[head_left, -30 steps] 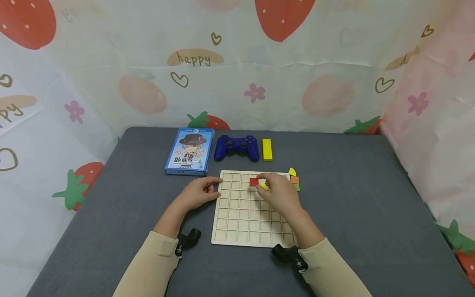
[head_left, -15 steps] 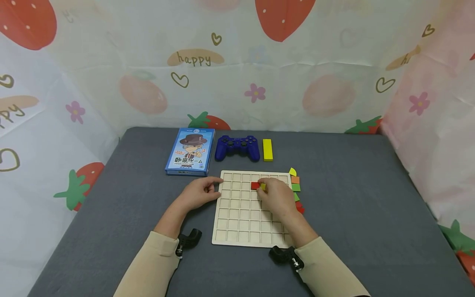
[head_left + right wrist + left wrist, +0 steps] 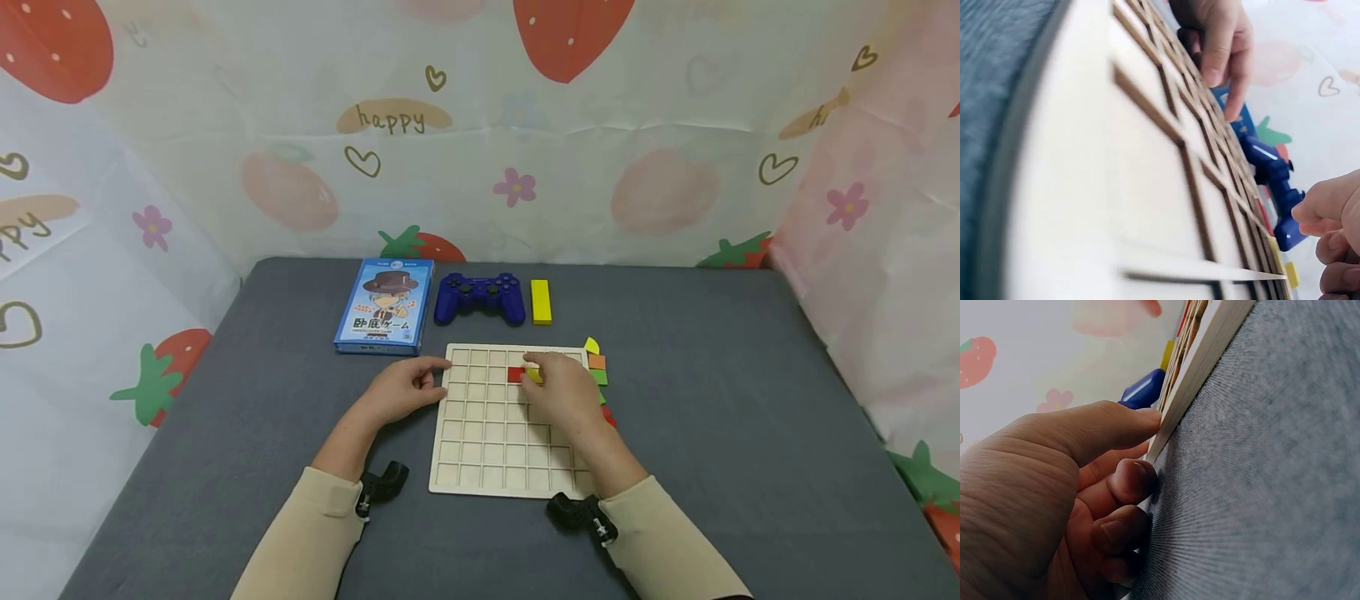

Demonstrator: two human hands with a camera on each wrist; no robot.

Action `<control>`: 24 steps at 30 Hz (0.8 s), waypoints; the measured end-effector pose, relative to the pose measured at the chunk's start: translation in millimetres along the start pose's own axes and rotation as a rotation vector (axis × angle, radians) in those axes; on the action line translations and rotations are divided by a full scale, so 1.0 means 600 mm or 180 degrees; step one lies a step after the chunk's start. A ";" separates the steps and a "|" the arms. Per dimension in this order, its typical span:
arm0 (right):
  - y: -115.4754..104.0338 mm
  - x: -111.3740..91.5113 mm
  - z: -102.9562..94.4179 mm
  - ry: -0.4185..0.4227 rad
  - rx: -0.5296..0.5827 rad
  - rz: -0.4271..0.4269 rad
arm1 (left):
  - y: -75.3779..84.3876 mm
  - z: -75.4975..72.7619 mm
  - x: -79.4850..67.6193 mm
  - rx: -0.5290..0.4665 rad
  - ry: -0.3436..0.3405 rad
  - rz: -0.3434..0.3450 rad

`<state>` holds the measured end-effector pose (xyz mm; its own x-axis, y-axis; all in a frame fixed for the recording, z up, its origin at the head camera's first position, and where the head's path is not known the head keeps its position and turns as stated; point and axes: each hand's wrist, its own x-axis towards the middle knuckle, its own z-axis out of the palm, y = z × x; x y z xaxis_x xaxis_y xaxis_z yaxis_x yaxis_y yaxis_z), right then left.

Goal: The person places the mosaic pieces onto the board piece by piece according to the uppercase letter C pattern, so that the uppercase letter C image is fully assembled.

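Note:
A pale wooden grid board (image 3: pixel 471 454) lies on the grey table. On it sit a red piece (image 3: pixel 515 375) and, beside it, a yellow piece (image 3: pixel 534 376), partly covered by my right hand (image 3: pixel 566 396). In the right wrist view, a gap shows between the right fingertips (image 3: pixel 1300 212) and the yellow piece (image 3: pixel 1275 245); the fingers are loosely bent, holding nothing visible. My left hand (image 3: pixel 393 392) touches the board's left edge with thumb and index finger apart. In the left wrist view its thumb (image 3: pixel 1141 422) rests against the board's side, the other fingers curling below.
Several coloured pieces, including an orange one (image 3: pixel 597 362) and a green one (image 3: pixel 598 377), lie along the board's right edge, partly hidden by the right hand. Behind the board are a blue game box (image 3: pixel 384 308), a blue game controller (image 3: pixel 478 300) and a yellow block (image 3: pixel 541 302).
The red piece has shifted slightly toward me and right, into line with a grid row, then stayed. The right hand has moved slightly around the yellow piece. The left hand keeps its place.

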<state>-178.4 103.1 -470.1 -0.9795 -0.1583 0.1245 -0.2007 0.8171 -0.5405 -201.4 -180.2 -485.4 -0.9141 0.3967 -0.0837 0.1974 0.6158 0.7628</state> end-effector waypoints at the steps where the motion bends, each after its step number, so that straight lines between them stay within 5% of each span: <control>1: 0.001 0.000 -0.004 0.0027 0.0045 -0.0010 | 0.000 0.000 0.000 0.0003 -0.0002 0.0008; 10: 0.027 0.003 -0.043 0.0218 0.0267 0.0111 | 0.001 0.002 0.000 -0.0011 0.0011 -0.0018; 24: 0.123 0.010 -0.078 0.0259 0.0155 0.0375 | 0.003 0.000 -0.001 0.0021 0.0006 -0.0027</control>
<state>-198.1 188.5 -470.3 -0.9922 -0.0158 0.1237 -0.0868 0.7992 -0.5948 -200.3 -179.2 -483.7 -0.9164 0.3902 -0.0890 0.1919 0.6236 0.7578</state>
